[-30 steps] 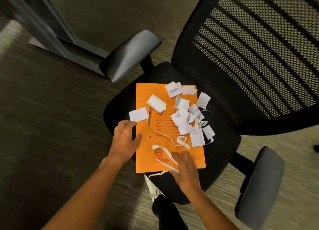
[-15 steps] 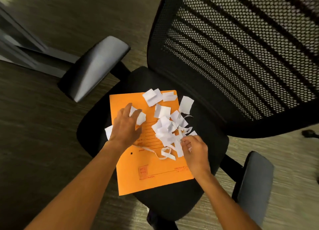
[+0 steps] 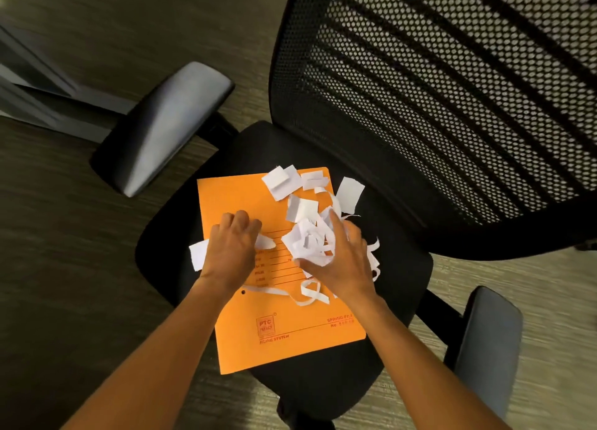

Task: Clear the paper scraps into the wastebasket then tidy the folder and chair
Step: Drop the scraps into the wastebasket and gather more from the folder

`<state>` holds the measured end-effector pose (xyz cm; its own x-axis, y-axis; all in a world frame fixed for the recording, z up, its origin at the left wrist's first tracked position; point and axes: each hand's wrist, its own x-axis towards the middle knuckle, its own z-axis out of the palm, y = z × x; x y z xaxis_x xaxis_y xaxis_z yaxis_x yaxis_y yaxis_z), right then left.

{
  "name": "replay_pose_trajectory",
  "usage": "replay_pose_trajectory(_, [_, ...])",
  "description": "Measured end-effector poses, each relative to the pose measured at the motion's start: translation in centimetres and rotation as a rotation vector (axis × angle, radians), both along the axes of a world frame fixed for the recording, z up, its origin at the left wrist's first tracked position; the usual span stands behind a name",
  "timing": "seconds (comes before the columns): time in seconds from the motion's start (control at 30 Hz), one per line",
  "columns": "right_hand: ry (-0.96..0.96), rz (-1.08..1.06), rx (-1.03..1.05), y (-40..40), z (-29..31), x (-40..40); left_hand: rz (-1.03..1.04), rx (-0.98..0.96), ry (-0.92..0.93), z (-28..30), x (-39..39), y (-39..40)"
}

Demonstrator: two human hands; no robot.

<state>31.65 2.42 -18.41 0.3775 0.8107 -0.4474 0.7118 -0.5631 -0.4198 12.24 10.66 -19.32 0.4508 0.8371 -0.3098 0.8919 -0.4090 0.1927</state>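
On the floor, centre of view: office chair (image 3: 381,158), black, mesh back toward 1 o'clock, two padded armrests at 10 and 4 o'clock. Seat occupied. Tidying of the chair: not begun, as far as can be judged.

Folder (image 3: 290,336), orange card, printed lines and a stamp. Lies flat on the chair seat, long edge running from 12 to 6 o'clock, lower corner overhanging the seat front. Serves as a tray for the scraps. Not yet put away.

Paper scraps (image 3: 281,179), white, cut rectangles and curled strips. Most lie on the upper half of the folder, toward 12 to 2 o'clock; one rectangle rests half off the folder at 1 o'clock, a strip trails across the folder's middle, one piece pokes out at 9 o'clock beside the left wrist. None cleared yet, by the look of it.

Right hand (image 3: 349,261): fingers curled round a bunched wad of scraps at the folder's right side, gathering.

Left hand (image 3: 231,245): knuckles bent, fingers curled down on the folder's left part, a scrap showing from under it at each side; whether it pinches them cannot be told.

Wastebasket: not in view.

Progress: early. Gathering is under way; dumping, folder and chair all remain.
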Motion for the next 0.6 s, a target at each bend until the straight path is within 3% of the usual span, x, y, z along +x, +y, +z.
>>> replay_pose_trajectory(0.13, [-0.116, 0.144, -0.124, 0.6, -1.4, -1.4, -0.001, 0.066, -0.083, 0.8, -0.9, 0.3])
replay_pose_trajectory(0.23, [-0.205, 0.161, -0.093, 0.6, -2.0, -2.3, 0.05, 0.122, -0.119, 1.6, -2.2, 0.7])
replay_pose_trajectory(0.47, [-0.117, 0.135, -0.048, 0.9, -2.4, -3.3, 0.152, 0.114, -0.01, 1.2, -6.6, 0.8])
replay_pose_trajectory(0.6, [-0.074, 0.125, -0.048, 1.0, -2.1, -3.4, 0.196, -0.007, 0.028, 0.4, -7.7, -0.2])
